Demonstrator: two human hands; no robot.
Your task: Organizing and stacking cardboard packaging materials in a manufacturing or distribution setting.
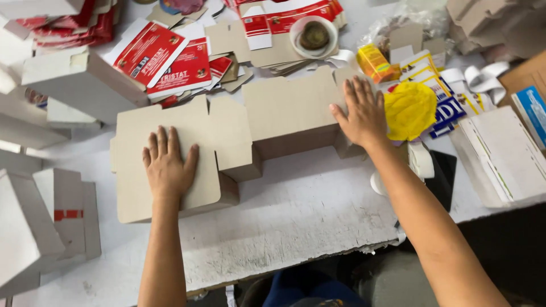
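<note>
The head camera looks down on a white worktable (296, 222) with a scuffed, chipped front edge; the person's dark clothing shows below that edge. The tabletop is crowded. Flat red-and-white printed carton blanks (165, 59) lie in loose heaps along the far side, some turned brown side up. At the left stand folded white boxes (40, 227), one with a small red mark on its side, and another white box (79, 82) lies farther back.

A large unfolded brown cardboard blank (239, 131) lies printed side down across the middle of the table, its flaps partly creased upward. The left hand (168, 167) rests flat on the blank's left panel, fingers spread and palm down, gripping nothing. The right hand (361, 113) presses flat on the blank's right end, fingers extended, also grasping nothing.

Just right of the right hand lies a crumpled yellow cloth (409, 111) on top of blue-and-yellow printed sheets (449, 111). A small orange box (376, 63) sits behind it, shut, so its contents cannot be told. At the far side a round white cup (314, 36) holds something dark and round. A white flat box (500, 156) lies at the right, beside a dark flat object (442, 179) near the table edge.
</note>
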